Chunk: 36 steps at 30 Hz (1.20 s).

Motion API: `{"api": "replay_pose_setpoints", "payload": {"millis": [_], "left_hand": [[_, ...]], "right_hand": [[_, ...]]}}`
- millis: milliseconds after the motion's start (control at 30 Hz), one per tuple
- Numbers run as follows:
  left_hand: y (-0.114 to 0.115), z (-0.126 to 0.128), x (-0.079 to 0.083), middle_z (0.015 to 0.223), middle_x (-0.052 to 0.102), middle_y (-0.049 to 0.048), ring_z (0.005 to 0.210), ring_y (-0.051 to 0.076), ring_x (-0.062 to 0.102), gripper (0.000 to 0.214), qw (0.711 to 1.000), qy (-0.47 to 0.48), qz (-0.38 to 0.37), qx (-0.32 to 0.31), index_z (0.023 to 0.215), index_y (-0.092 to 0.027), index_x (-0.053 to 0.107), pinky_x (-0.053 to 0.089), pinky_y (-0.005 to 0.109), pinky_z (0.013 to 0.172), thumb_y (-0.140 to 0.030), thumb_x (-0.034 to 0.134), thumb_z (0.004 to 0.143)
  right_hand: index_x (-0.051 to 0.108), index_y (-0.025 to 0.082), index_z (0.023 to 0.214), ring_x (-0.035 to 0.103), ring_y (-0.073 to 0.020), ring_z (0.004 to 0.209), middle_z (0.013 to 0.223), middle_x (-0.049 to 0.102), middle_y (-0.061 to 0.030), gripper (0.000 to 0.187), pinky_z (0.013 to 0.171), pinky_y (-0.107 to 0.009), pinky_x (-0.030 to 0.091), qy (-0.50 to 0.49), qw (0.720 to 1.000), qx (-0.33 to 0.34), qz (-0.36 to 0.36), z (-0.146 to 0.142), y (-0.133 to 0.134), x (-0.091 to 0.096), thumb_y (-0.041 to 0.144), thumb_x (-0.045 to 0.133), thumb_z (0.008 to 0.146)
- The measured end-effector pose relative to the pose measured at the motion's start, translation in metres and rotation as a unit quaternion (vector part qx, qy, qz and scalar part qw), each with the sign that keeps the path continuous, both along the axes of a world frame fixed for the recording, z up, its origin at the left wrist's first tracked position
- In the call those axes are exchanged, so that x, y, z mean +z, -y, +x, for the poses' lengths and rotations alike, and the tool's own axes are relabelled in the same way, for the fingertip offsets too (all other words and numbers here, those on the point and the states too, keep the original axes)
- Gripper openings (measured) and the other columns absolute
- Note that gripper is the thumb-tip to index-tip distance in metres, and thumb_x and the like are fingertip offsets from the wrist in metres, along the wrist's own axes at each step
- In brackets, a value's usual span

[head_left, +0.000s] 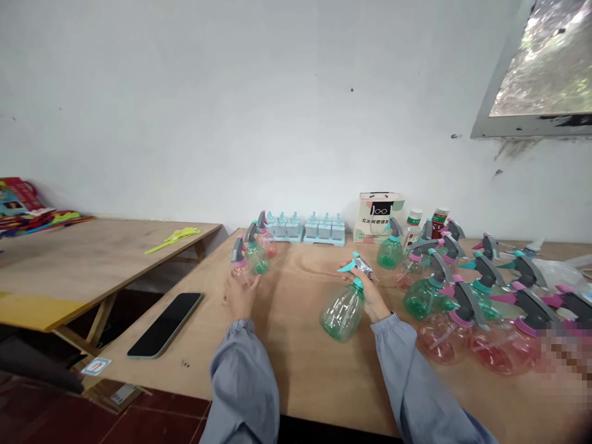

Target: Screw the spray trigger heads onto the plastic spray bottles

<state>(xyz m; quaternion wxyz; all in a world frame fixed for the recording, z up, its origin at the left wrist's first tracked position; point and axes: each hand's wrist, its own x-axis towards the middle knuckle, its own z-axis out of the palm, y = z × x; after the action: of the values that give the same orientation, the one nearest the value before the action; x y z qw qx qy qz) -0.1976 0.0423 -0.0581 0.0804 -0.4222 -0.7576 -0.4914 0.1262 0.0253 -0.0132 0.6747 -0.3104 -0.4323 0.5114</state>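
Observation:
My left hand is closed around a pink spray bottle standing on the wooden table; the hand covers most of its body. Just behind it stand a green spray bottle and another pink spray bottle, making a short row. My right hand grips a clear green spray bottle at its neck and grey head. That bottle is tilted, its turquoise trigger pointing left. To the right of this hand, a cluster of pink and green spray bottles with grey heads stands close together.
A phone lies left of my left hand. At the back are two light-blue ice-pop molds, a printed box and two small bottles. A second table stands left, beyond a gap.

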Motion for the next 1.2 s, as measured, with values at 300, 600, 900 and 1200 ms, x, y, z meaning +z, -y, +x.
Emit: {"api": "replay_pose_setpoints", "payload": {"millis": [300, 600, 900, 1200], "left_hand": [[0.017, 0.086, -0.002, 0.127, 0.061, 0.0183, 0.12, 0.034, 0.06, 0.077, 0.992, -0.038, -0.08, -0.089, 0.133, -0.013, 0.044, 0.047, 0.046, 0.099, -0.057, 0.072, 0.076], [0.022, 0.113, -0.005, 0.131, 0.06, 0.0189, 0.128, 0.034, 0.056, 0.081, 0.973, -0.073, -0.103, -0.193, 0.139, -0.014, 0.042, 0.045, 0.044, 0.102, -0.058, 0.07, 0.077], [0.02, 0.111, -0.007, 0.132, 0.06, 0.0191, 0.127, 0.035, 0.057, 0.083, 0.972, -0.061, -0.11, -0.199, 0.141, -0.015, 0.041, 0.044, 0.044, 0.102, -0.059, 0.071, 0.077], [0.019, 0.111, -0.008, 0.133, 0.06, 0.0184, 0.128, 0.034, 0.056, 0.081, 0.971, -0.063, -0.109, -0.202, 0.141, -0.017, 0.041, 0.044, 0.044, 0.102, -0.059, 0.068, 0.078]], "right_hand": [[0.067, 0.024, 0.082, 0.074, -0.0259, 0.08, 0.073, 0.073, -0.0039, 0.045, 0.063, -0.034, 0.057, 0.014, 1.0, 0.0, 0.013, 0.008, 0.0, 0.0, 0.061, 0.081, 0.061], [0.062, 0.024, 0.078, 0.072, -0.0235, 0.074, 0.073, 0.071, -0.0033, 0.052, 0.062, -0.034, 0.055, 0.027, 0.998, -0.009, 0.051, -0.001, 0.006, -0.009, 0.073, 0.073, 0.065], [0.063, 0.024, 0.074, 0.072, -0.0246, 0.078, 0.071, 0.07, -0.0028, 0.039, 0.071, -0.037, 0.057, 0.063, 0.997, 0.008, 0.051, -0.005, 0.007, -0.007, 0.062, 0.072, 0.07], [0.064, 0.025, 0.081, 0.07, -0.025, 0.087, 0.074, 0.071, -0.0046, 0.04, 0.079, -0.039, 0.056, 0.114, 0.991, 0.045, 0.06, -0.004, 0.011, -0.004, 0.064, 0.066, 0.074]]}}
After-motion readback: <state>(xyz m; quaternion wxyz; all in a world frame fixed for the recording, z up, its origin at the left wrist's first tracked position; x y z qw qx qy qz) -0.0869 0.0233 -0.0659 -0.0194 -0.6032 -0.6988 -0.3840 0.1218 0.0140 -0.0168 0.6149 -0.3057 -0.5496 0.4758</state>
